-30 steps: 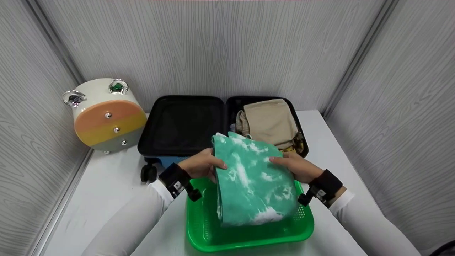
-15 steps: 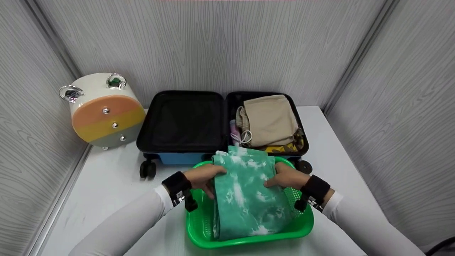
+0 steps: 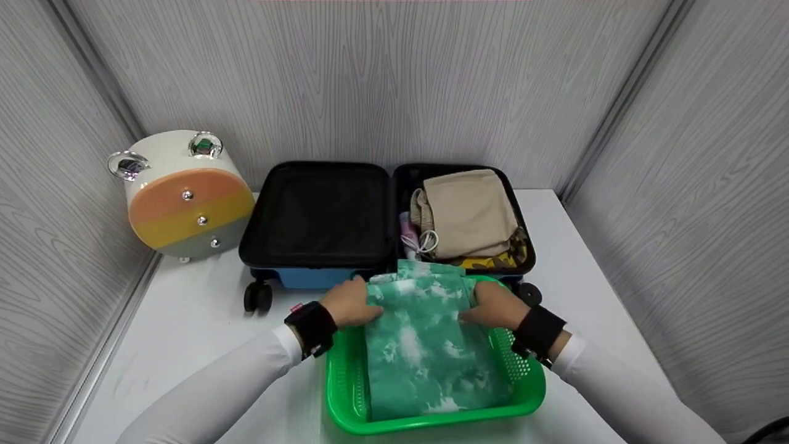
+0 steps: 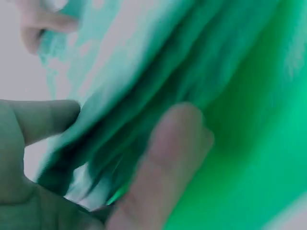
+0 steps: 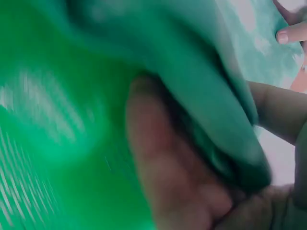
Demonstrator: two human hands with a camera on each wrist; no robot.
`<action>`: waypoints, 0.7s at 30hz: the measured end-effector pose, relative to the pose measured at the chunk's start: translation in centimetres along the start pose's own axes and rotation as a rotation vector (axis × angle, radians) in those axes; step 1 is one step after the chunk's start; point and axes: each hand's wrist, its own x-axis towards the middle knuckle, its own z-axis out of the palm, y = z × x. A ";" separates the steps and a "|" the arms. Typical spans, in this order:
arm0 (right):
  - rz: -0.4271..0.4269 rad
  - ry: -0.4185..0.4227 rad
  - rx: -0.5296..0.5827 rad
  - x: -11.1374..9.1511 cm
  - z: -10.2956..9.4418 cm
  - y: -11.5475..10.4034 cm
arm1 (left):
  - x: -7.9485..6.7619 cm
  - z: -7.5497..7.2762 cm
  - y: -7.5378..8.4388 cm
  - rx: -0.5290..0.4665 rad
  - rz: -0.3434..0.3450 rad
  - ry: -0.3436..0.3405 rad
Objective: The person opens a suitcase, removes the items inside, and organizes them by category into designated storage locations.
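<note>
A folded green-and-white tie-dye garment [image 3: 419, 351] lies in the green plastic basket [image 3: 530, 398], its far end overlapping the basket's back rim in the head view. My left hand [image 3: 348, 303] pinches its left edge, thumb on top. At the right edge, my right hand [image 3: 495, 306] grips it the same way. Stacked folds of the garment [image 4: 129, 105] show between thumb and fingers in the left wrist view. In the right wrist view, fingers [image 5: 158, 143] reach under the garment's rounded fold [image 5: 206, 100], beside the basket wall.
An open suitcase [image 3: 317, 216] stands behind the basket. Its right half holds folded beige trousers [image 3: 471, 213], a yellow patterned cloth [image 3: 493, 260] and a pinkish tube [image 3: 407, 229]. A striped drawer box [image 3: 191, 206] with silver ears stands at the back left of the white table [image 3: 185, 345].
Both hands have lowered the garment toward me into the basket, uncovering the suitcase's front edge. Over the last half second, it has settled flatter.
</note>
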 end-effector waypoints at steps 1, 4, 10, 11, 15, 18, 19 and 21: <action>-0.018 0.073 -0.068 -0.1 0.0 -0.2 | -0.1 0.0 0.3 0.110 0.026 0.084; -0.108 0.276 -0.239 -0.5 0.5 -1.0 | -0.2 0.4 1.3 0.343 0.148 0.297; -0.486 0.275 -0.387 -0.5 2.6 -1.3 | -0.3 2.7 2.8 0.450 0.410 0.247; -0.515 0.226 -0.407 -0.5 2.9 -1.2 | -0.2 3.2 2.9 0.459 0.414 0.198; -0.472 0.013 -0.449 0.0 4.2 -0.8 | 0.1 4.8 2.7 0.556 0.377 0.014; -0.424 -0.091 -0.447 0.5 4.8 -0.6 | 0.2 5.2 2.7 0.634 0.368 -0.094; -0.422 -0.111 -0.451 0.7 4.8 -0.6 | 0.2 5.2 2.8 0.657 0.371 -0.118; -0.430 -0.139 -0.459 0.9 4.9 -0.6 | 0.2 5.4 3.1 0.700 0.378 -0.155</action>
